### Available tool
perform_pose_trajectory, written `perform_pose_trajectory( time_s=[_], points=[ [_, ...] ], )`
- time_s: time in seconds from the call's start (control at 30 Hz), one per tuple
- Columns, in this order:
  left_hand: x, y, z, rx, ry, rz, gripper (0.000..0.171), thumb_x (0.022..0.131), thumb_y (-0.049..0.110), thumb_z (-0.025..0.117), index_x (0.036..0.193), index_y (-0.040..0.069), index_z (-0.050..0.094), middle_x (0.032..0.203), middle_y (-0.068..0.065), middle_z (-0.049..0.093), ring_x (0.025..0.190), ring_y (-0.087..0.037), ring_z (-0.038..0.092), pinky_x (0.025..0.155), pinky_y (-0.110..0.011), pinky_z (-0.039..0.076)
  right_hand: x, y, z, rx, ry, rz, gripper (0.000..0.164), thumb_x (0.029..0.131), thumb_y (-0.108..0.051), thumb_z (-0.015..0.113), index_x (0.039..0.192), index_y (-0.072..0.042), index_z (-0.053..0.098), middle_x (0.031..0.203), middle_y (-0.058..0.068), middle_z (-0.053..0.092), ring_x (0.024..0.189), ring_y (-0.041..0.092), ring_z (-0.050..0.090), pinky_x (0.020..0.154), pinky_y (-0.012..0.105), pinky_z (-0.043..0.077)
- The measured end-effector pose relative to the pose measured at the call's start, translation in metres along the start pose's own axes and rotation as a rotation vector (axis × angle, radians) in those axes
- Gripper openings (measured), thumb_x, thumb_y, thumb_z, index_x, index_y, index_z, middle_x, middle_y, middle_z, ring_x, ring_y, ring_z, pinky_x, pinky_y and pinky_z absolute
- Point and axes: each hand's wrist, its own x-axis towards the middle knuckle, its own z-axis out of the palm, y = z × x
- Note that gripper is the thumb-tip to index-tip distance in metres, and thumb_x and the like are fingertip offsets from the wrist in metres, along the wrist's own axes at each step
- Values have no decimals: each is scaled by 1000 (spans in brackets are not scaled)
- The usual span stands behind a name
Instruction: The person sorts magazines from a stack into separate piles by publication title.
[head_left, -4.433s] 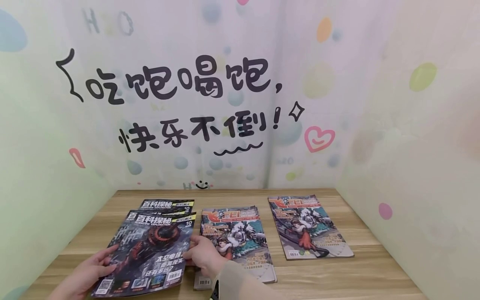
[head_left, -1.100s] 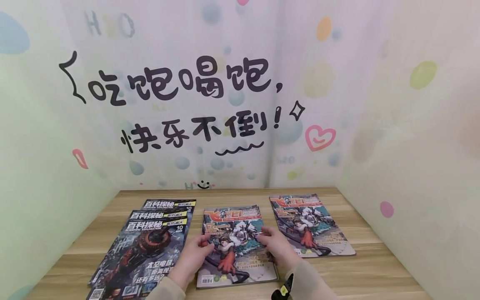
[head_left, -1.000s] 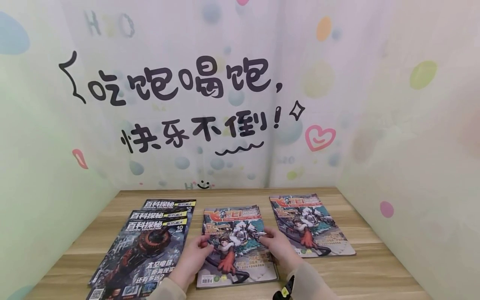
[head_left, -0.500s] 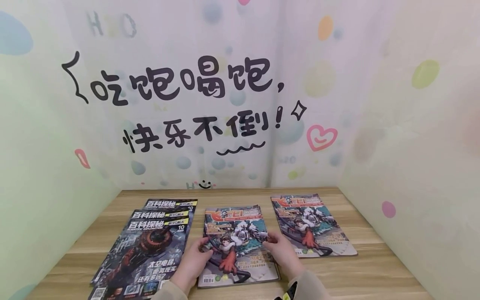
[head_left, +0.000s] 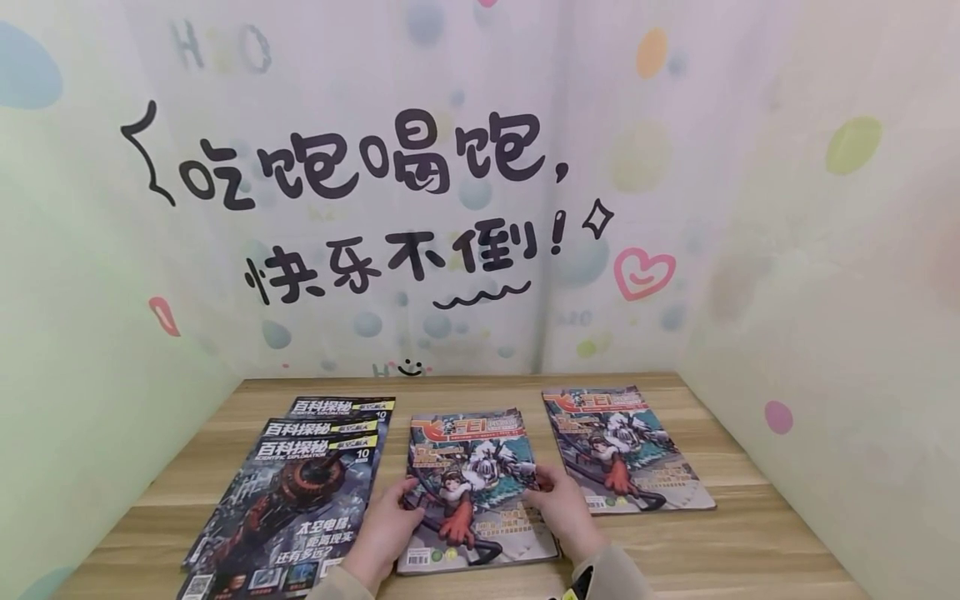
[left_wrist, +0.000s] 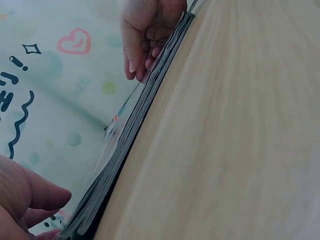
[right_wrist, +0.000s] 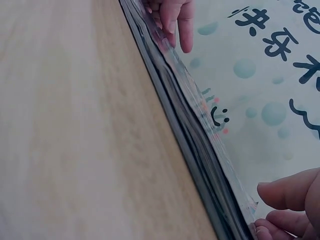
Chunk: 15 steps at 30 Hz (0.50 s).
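Left hand [head_left: 387, 523] and right hand [head_left: 564, 510], loosely curled, touch both sides of the middle pile [head_left: 480, 487]. They've released the dark magazine [head_left: 288, 508].

“SCIENTIFIC EXPLORATION”, “10” on dark magazines [head_left: 300, 492], “吃饱喝饱,快乐不倒!” on backdrop [head_left: 480, 75] (“H2O” fainter)

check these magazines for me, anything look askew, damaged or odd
The Scientific Exploration magazines on the left look askew: at least three overlap unevenly, their edges out of line. The illustrated magazine between the left hand and right hand shows no visible tear, and I see no spill.
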Motion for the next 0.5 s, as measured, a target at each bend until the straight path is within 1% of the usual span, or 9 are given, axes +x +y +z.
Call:
perform_pose_trajectory(
  time_s=[0.17, 0.3, 0.5],
  points=[
    [0, 3, -1, -38, 8, -1, 50, 82, -6, 57, 132, -6, 52, 139, -34, 40, 129, -49, 35, 105, -59, 29, -1, -1, 0, -2, 0, 12, 51, 86, -6, 66, 132, 9, 49, 118, 19, 57, 107, 30, 52, 87, 46, 47],
    [0, 7, -1, -83, 10, -21, 51, 83, -7, 53, 134, -4, 50, 142, -32, 36, 132, -49, 31, 106, -61, 25, -1, -1, 0, -4, 4, 10, 51, 86, -6, 66, 132, 9, 49, 118, 19, 57, 106, 30, 52, 86, 46, 47],
    [1, 7, -1, -96, 4, -38, 53, 84, -5, 53, 137, -4, 46, 145, -32, 31, 135, -49, 25, 108, -61, 22, -1, 0, 1, -5, 9, 24, 51, 86, -6, 66, 132, 9, 49, 119, 18, 57, 106, 29, 52, 87, 44, 47]
  ],
)
